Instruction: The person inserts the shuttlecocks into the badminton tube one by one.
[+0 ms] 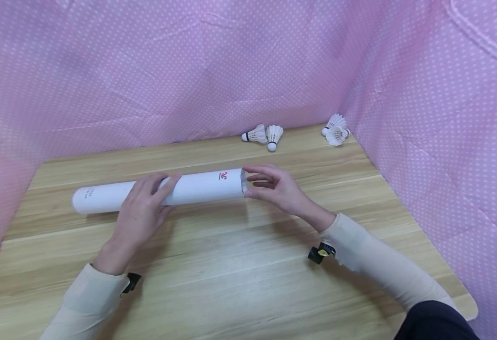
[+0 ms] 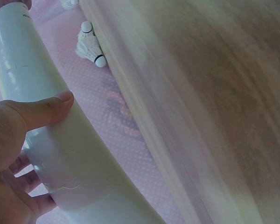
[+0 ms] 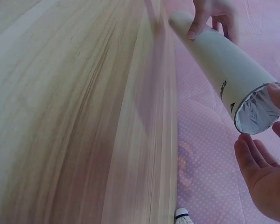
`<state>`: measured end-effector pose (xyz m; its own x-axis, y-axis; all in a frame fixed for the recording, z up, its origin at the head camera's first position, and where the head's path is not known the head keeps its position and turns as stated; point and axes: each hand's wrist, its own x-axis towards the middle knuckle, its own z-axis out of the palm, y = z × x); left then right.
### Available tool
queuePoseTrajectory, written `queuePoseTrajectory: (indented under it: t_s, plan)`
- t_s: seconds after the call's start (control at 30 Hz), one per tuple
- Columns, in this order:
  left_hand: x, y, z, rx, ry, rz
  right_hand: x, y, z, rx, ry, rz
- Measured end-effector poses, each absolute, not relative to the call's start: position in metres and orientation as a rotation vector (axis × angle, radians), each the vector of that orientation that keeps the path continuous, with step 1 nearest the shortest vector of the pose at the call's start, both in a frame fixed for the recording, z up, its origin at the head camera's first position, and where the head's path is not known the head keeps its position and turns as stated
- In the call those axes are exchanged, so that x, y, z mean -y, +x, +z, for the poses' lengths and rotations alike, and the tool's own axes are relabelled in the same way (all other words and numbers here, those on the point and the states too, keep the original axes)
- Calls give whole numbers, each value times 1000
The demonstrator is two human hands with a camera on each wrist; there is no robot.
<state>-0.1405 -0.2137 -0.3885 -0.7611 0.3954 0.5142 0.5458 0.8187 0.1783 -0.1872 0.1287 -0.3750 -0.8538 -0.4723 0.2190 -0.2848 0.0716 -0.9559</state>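
A long white shuttlecock tube with a small red logo lies across the view, its uncapped end to the right. My left hand grips it near the middle, thumb on one side and fingers round the other; the left wrist view shows this thumb across the tube wall. At the uncapped end is my right hand, fingers spread and gently bent, with fingertips right at the rim. White feathers show inside that end in the right wrist view.
Two shuttlecocks lie at the back edge of the wooden table. More shuttlecocks lie overlapping in the back right corner. A pink dotted cloth walls in the back and both sides.
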Motion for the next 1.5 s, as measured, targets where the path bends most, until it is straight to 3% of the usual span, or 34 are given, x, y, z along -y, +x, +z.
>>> queuePoseTrajectory:
  t_s: [1.17, 1.5]
  plan:
    - [217, -141, -388, 2557, -677, -436, -122, -194, -378, -2135, -771, -1898]
    - [221, -141, -390, 2557, -673, -435, -147, -237, -393, -2355, -614, -1747]
